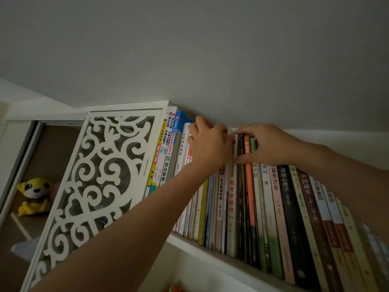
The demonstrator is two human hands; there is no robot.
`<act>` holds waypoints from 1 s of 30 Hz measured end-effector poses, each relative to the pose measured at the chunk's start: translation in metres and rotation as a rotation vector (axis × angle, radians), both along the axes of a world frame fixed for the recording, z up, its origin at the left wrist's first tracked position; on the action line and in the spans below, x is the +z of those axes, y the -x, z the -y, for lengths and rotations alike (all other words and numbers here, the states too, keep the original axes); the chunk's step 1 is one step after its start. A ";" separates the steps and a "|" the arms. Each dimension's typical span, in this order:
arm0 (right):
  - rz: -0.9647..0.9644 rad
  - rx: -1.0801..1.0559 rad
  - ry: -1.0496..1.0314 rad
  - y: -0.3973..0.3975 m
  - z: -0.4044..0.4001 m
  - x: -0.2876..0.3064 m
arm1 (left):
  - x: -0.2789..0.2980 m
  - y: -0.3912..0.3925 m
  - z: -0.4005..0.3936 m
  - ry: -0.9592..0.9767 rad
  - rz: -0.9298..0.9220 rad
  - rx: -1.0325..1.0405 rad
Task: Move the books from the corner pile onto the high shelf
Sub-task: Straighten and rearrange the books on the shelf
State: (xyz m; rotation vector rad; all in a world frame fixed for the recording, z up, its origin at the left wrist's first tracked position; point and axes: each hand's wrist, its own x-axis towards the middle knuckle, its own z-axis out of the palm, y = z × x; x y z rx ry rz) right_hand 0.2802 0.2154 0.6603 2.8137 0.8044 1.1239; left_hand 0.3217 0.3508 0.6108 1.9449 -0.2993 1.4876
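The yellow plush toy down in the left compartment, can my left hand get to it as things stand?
Probably not directly: the left hand is up at the row of books, and the white carved panel stands between it and the yellow plush toy.
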 end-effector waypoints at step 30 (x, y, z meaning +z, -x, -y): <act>0.059 -0.072 -0.043 -0.004 -0.002 -0.007 | -0.124 0.076 -0.028 0.102 -0.089 -0.254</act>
